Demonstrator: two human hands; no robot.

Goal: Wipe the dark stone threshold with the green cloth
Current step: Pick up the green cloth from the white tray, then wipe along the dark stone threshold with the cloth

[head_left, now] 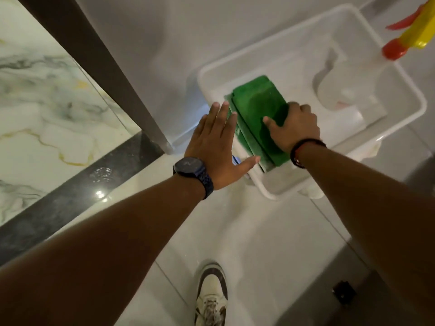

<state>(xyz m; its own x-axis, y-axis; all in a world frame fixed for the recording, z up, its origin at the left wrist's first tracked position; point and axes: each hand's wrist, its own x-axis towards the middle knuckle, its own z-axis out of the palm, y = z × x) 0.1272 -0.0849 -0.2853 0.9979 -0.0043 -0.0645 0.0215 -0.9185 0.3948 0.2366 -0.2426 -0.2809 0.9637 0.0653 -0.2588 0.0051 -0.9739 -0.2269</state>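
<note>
Along the left edge of the floor, the threshold (70,191) runs as a dark strip between marble and white tile, bare and glinting wet in one spot. Right of it the left hand (216,147) hovers open, fingers spread, at the near left corner of the tub (400,90), gripping nothing. The cloth (256,118), folded green, lies in the tub along its left edge, directly under and just left of the right hand (294,128), whose fingers curl down over the cloth's right side, thumb on top; it seems to be taking hold. To do this well, I judge, pinch the whole folded stack so no layer slips, lift clear of the rim, then carry it left to the threshold. A spray bottle (409,36) shows at the tub's far right corner.
</note>
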